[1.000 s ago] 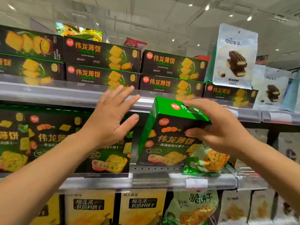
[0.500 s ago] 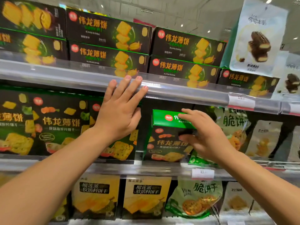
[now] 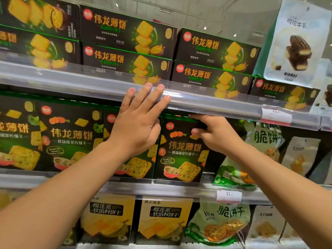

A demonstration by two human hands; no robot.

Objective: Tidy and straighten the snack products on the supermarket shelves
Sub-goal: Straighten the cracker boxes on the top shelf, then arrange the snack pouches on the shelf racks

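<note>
A dark green cracker box (image 3: pixel 181 153) stands upright on the middle shelf, at the right end of a row of matching boxes (image 3: pixel 70 139). My right hand (image 3: pixel 215 133) grips its upper right corner, fingers over the top edge and thumb on the front. My left hand (image 3: pixel 138 121) lies flat with straight fingers on the front of the neighbouring box (image 3: pixel 140 166) to the left. Its fingertips reach up over the clear rail (image 3: pixel 206 103) of the shelf above.
Long dark cracker boxes (image 3: pixel 125 44) are stacked two high on the top shelf, with white chocolate-wafer bags (image 3: pixel 296 44) at the right. Green cracker bags (image 3: pixel 237 169) lean right of the held box. Yellow durian-pie boxes (image 3: pixel 161 218) fill the lower shelf.
The green box has gone from tilted out in front of the shelf to upright in the row, pushed back by my right hand. My left hand stayed flat on the neighbouring box.
</note>
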